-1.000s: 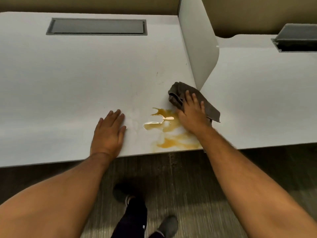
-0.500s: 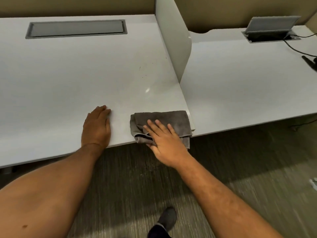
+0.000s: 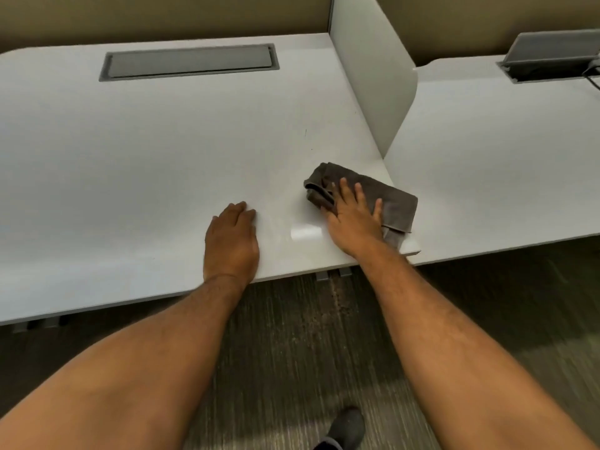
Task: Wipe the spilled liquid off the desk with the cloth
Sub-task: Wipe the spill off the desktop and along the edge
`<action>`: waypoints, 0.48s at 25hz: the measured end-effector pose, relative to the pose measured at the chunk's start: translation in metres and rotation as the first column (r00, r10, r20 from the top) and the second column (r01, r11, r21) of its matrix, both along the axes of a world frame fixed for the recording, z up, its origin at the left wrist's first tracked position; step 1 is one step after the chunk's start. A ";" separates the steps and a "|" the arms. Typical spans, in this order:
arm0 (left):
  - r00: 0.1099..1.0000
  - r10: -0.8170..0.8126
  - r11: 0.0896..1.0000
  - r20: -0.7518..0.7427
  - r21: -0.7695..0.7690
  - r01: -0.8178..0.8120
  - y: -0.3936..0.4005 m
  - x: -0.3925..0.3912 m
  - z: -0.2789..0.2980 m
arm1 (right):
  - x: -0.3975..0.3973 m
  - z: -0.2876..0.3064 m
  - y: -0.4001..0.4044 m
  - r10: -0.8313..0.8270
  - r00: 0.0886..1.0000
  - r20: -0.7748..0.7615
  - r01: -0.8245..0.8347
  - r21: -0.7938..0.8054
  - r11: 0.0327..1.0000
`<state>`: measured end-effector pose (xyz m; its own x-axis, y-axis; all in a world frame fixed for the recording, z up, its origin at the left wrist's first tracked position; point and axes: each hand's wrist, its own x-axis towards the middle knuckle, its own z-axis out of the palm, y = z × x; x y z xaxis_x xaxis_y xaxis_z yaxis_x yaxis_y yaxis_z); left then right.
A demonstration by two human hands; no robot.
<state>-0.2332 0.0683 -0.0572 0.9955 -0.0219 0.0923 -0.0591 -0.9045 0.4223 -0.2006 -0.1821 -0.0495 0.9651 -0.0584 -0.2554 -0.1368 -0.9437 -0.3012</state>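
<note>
Beside the divider [image 3: 373, 79], I press the cloth [image 3: 389, 199] with spread right hand [image 3: 354, 222] fingers; wiping's nearly done, one more pass over the damp sheen [image 3: 305, 233].

The cloth [image 3: 388, 198] is dark grey-brown and looks soft, like a small towel. It is folded into a thick, uneven rectangle and lies flat on the white desk [image 3: 146, 157], near the front right corner, just in front of the white divider's foot. Its left end is bunched with visible folds, and its right end reaches close to the desk's edge. The desk surface is smooth and pale; no coloured liquid shows on it, only a small bright shine just left of the cloth.
</note>
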 end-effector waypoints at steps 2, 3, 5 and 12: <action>1.000 -0.012 1.000 0.007 0.000 0.012 0.003 0.000 -0.002 | -0.007 -0.002 0.021 0.066 0.997 0.045 -0.067 0.028 0.997; 1.000 -0.017 1.000 0.006 -0.015 0.017 0.003 0.000 -0.002 | -0.021 -0.003 0.026 0.088 0.994 0.072 -0.092 0.060 0.994; 1.000 -0.013 0.996 0.003 -0.083 0.014 0.004 -0.004 -0.003 | -0.055 -0.004 0.030 0.080 0.988 0.136 -0.101 0.159 0.982; 0.994 -0.099 0.995 0.053 -0.020 0.100 0.000 -0.004 -0.002 | -0.163 0.016 0.002 -0.142 0.980 -0.137 0.198 0.705 0.682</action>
